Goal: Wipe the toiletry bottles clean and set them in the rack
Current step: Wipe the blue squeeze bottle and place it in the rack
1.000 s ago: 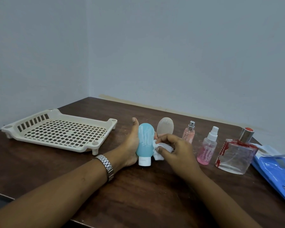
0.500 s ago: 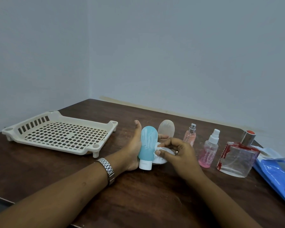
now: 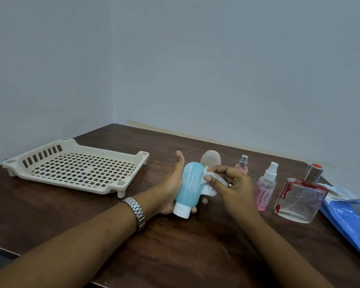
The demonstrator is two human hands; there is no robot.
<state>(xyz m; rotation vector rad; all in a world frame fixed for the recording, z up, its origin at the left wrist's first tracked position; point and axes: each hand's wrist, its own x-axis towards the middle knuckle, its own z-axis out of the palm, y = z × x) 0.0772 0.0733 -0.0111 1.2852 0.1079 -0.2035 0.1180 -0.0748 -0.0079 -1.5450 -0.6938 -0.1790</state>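
Note:
My left hand (image 3: 170, 188) holds a teal squeeze bottle (image 3: 188, 189) with a white cap, tilted, cap toward me, a little above the table. White smears streak its front. My right hand (image 3: 233, 190) pinches a white wipe (image 3: 209, 183) against the bottle's right side near the top. The cream plastic rack (image 3: 75, 169) lies to the left with nothing in it. Behind the hands stands a beige squeeze bottle (image 3: 211, 157).
Right of my hands stand a small peach spray bottle (image 3: 242, 167), a pink spray bottle (image 3: 266, 189) and a square glass perfume bottle (image 3: 299, 197) with red smears. A blue wipes pack (image 3: 353, 220) lies at the table's right edge. The wall is close behind.
The teal bottle has been lifted off the table and tilted. My right hand with the wipe has moved up from the bottle's lower side to near its top.

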